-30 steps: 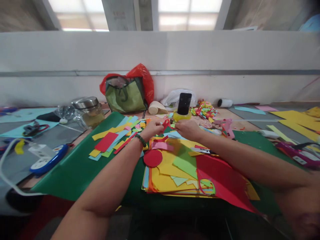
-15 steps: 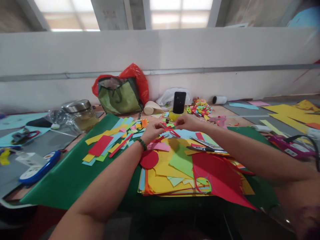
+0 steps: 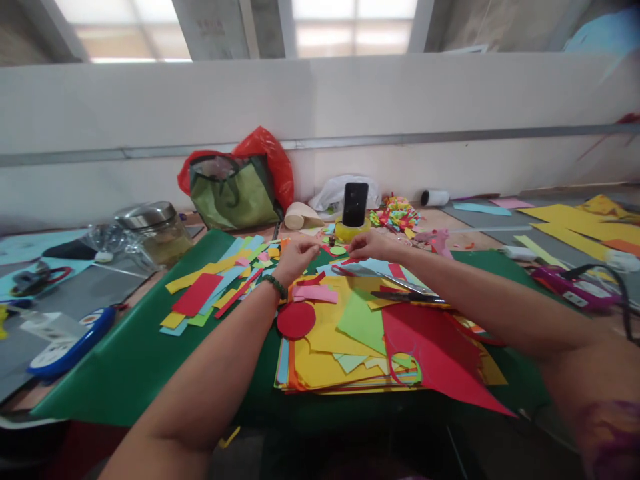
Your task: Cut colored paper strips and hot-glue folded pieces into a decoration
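Observation:
My left hand, a dark beaded bracelet on its wrist, hovers at the far side of the work area with thumb and fingertips pressed together. Anything in that pinch is too small to make out. Opposite it, my right hand is closed in a pinch, with a red paper strip at its fingertips. A light green paper circle lies between the hands. Below my right hand are scissors and a dark cutter. A red paper circle rests on the stacked coloured paper.
Cut paper strips cover the left of the green mat. Behind stand a phone on a yellow tape roll, a green bag and a glass jar. A pink glue gun lies right.
My hands have moved apart, the left one shifting left. The red strips that were between them now show mostly near my right fingertips, and the green circle has come into sight.

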The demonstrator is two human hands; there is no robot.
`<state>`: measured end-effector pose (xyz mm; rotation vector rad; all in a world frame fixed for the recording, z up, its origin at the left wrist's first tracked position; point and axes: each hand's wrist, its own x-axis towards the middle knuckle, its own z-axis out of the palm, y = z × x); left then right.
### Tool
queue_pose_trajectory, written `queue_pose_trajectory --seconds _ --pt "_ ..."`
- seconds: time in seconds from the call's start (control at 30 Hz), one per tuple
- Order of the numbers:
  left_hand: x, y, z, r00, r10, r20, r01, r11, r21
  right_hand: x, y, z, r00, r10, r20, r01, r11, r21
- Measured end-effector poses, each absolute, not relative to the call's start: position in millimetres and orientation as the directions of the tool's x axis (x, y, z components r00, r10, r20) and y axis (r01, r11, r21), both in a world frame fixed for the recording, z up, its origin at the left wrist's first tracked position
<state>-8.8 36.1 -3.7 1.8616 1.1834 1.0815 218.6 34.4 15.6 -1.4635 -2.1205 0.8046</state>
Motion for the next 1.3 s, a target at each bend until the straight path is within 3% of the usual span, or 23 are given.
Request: queue_pose_trajectory --seconds 0.13,0.27,0.57,0.77,1.0,1.3 --pt "-38.4 48.5 9.3 0.037 0.943 0.331 0.435 -0.314 0.844 225.5 34.8 12.5 -0.346 0.938 -0.003 0.738 0.27 -0.619" --pt "-59.1 56.2 12.9 -0.057 0.935 0.351 0.557 -0.262 0.788 225.6 32.8 16.0 -0.322 0.945 0.057 0.775 0.297 -0.558" --pt "-48.0 53.9 -6.2 0.06 0.96 0.273 0.881 -0.18 0.438 217.0 9.2 30.2 -0.268 0.896 0.356 0.797 0.413 -0.441" --pt "-37.6 49.2 -13.0 0.125 0.96 0.249 0.953 -0.186 0.241 199.9 2.6 35.9 -0.364 0.87 0.333 0.778 0.48 -0.404" --pt "-41.5 50.8 -8.2 0.153 0.965 0.212 0.961 -0.195 0.195 196.0 13.2 32.7 -0.372 0.867 0.33 0.727 0.494 -0.477" --pt "-34.8 50.6 -15.6 0.099 0.983 0.153 0.982 -0.122 0.147 192.3 6.4 31.1 -0.417 0.868 0.27 0.726 0.497 -0.475"
